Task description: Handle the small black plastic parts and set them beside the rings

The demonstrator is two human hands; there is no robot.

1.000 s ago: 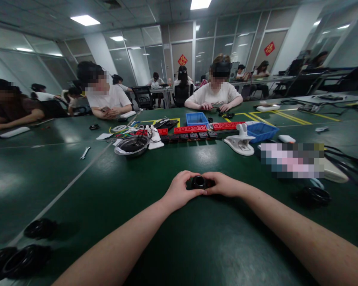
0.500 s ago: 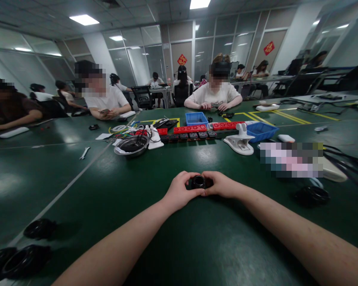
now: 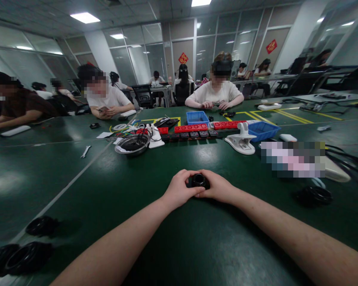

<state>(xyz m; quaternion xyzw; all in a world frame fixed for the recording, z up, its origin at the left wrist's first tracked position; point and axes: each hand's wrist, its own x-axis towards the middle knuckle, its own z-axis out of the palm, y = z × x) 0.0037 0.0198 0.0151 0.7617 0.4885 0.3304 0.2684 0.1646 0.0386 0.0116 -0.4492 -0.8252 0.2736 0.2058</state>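
A small black ring-shaped part (image 3: 199,180) with a round opening facing up sits between my two hands, at or just above the green table. My left hand (image 3: 181,187) curves round its left side, thumb in front and fingers behind. Around its right side closes my right hand (image 3: 216,185), and the two thumbs meet in front of it. The undersides of the fingers and the part's base are hidden. Larger black ring-shaped parts lie apart from my hands: one black ring (image 3: 315,195) at the right, and several at the lower left, among them a glossy black ring (image 3: 29,257).
Ahead stand a metal bowl (image 3: 132,145) with cables, red socket strips (image 3: 191,128), a white clamp base (image 3: 241,143) and blue trays (image 3: 262,131). A wrench (image 3: 85,151) lies left. Across the table a person (image 3: 214,93) handles a cable; another (image 3: 107,97) holds a phone.
My right hand has closed in a little further round the black part, its thumb now overlapping the left thumb's tip. The whole view has shifted slightly.
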